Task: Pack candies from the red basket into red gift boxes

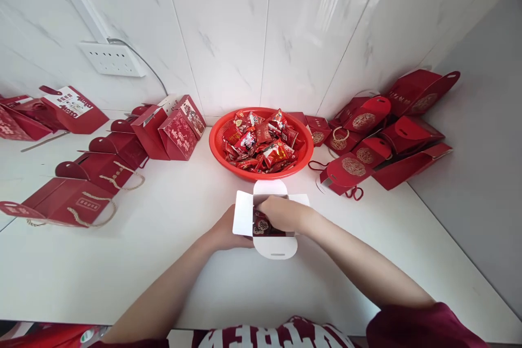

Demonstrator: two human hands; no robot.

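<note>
A small gift box (275, 248) stands on the white table in front of me, its white inner flaps spread outward. My left hand (228, 231) grips the box's left side, with its fingers partly hidden under a flap. My right hand (283, 213) reaches down into the box from the right, and its fingertips are hidden inside. Beside those fingers a dark red packet with pale lettering (261, 224) shows in the box. Just behind the box sits a red plastic basket (216, 144) heaped with red-wrapped sweets (263, 133).
Red gift boxes with rope handles (75, 201) line the left side, and patterned boxes (179, 133) stand behind them. More red boxes (354, 166) are piled at the right by a grey panel (481, 174). A power strip (112, 60) hangs on the tiled wall.
</note>
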